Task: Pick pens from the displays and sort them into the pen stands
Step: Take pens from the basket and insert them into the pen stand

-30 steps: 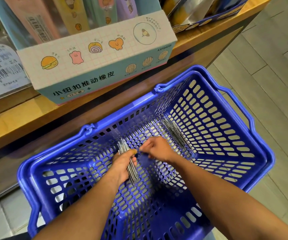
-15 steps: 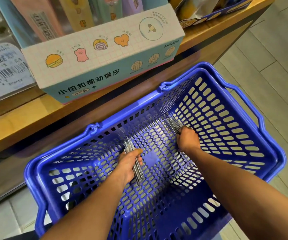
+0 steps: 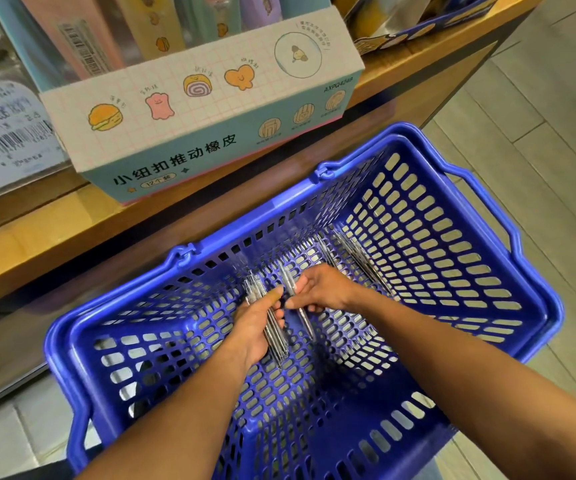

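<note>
Both hands are inside a blue perforated shopping basket (image 3: 480,341). My left hand (image 3: 255,327) grips a bundle of clear-barrelled pens (image 3: 276,336), thumb on top. My right hand (image 3: 324,289) pinches a single pen (image 3: 302,315) right beside that bundle. More loose pens (image 3: 359,258) lie on the basket floor along its right wall, behind my right hand.
A wooden shelf (image 3: 37,244) runs just beyond the basket, carrying a pastel eraser display box (image 3: 189,112) with cartoon pictures, a price label (image 3: 6,133) at far left and another display (image 3: 418,22) at upper right. Grey tiled floor (image 3: 539,116) lies to the right.
My right hand has come back from the loose pens at the right wall, carrying one pen toward the bundle in my left hand. The left hand has stayed roughly in place.
</note>
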Demonstrator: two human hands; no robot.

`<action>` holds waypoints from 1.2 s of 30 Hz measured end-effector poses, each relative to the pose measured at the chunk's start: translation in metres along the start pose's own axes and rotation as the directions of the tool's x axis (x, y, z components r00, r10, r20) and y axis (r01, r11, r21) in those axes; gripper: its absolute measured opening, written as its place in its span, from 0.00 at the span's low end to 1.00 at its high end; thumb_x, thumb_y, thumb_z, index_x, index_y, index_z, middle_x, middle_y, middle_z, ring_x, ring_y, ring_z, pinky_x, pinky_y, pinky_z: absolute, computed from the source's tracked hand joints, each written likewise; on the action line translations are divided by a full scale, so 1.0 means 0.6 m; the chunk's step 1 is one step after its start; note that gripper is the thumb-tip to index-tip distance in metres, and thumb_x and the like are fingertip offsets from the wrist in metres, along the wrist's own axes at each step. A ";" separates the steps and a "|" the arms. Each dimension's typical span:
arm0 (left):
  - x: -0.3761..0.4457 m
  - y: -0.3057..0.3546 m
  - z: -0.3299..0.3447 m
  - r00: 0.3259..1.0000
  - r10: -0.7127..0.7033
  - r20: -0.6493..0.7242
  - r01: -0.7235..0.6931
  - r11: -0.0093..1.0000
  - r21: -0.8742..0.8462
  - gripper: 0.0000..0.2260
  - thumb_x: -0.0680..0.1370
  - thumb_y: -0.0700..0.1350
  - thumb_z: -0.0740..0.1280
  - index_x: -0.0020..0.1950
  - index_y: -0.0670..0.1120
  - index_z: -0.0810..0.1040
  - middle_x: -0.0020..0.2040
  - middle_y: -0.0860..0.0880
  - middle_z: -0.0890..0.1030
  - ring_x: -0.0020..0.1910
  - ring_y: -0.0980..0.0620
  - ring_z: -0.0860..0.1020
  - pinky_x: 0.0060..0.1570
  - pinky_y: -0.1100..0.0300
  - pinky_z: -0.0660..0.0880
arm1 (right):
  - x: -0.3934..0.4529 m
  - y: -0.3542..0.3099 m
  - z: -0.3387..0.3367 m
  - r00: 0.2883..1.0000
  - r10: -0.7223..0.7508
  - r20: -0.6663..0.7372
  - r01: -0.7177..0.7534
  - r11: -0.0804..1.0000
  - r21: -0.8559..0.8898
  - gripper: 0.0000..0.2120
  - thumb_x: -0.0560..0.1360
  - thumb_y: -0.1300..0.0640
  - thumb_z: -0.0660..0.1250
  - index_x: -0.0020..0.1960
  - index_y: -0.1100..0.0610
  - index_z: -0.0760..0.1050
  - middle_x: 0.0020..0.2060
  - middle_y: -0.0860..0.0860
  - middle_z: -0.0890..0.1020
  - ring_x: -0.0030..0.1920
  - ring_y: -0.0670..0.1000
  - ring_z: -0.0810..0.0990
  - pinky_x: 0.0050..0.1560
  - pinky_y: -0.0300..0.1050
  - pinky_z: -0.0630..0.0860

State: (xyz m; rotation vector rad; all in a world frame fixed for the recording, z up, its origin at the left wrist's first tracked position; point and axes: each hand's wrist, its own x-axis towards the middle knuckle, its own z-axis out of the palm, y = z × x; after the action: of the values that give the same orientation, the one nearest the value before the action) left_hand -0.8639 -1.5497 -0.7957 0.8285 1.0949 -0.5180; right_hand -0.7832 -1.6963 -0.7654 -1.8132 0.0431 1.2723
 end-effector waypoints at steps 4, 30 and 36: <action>-0.006 0.000 0.004 0.993 -0.009 0.116 0.007 1.000 0.020 0.29 0.66 0.50 0.78 0.61 0.35 0.79 0.56 0.35 0.83 0.56 0.38 0.81 0.62 0.44 0.75 | 0.012 0.004 0.039 0.994 -0.063 0.086 0.060 0.997 0.038 0.11 0.68 0.65 0.77 0.39 0.59 0.74 0.25 0.48 0.79 0.24 0.43 0.75 0.23 0.34 0.70; -0.011 0.004 0.000 1.000 -0.016 0.003 0.016 1.000 -0.010 0.04 0.75 0.41 0.73 0.46 0.41 0.83 0.41 0.44 0.83 0.39 0.48 0.80 0.53 0.48 0.77 | 0.021 0.040 -0.036 0.996 0.053 -0.065 -0.062 0.987 -0.145 0.05 0.72 0.68 0.70 0.44 0.61 0.76 0.32 0.56 0.80 0.32 0.52 0.78 0.35 0.46 0.77; -0.021 0.008 0.003 0.998 -0.007 0.064 0.008 1.000 -0.027 0.27 0.70 0.46 0.76 0.64 0.34 0.75 0.55 0.33 0.82 0.50 0.34 0.82 0.50 0.42 0.80 | 0.015 0.007 0.032 0.988 -0.045 0.147 0.047 0.999 -0.011 0.07 0.71 0.66 0.74 0.41 0.59 0.77 0.31 0.55 0.80 0.27 0.46 0.78 0.31 0.36 0.76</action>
State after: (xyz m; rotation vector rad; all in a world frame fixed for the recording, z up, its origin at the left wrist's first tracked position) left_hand -0.8644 -1.5485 -0.7822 0.7791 1.0445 -0.5313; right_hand -0.7949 -1.6821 -0.7766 -1.7182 -0.0893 1.3721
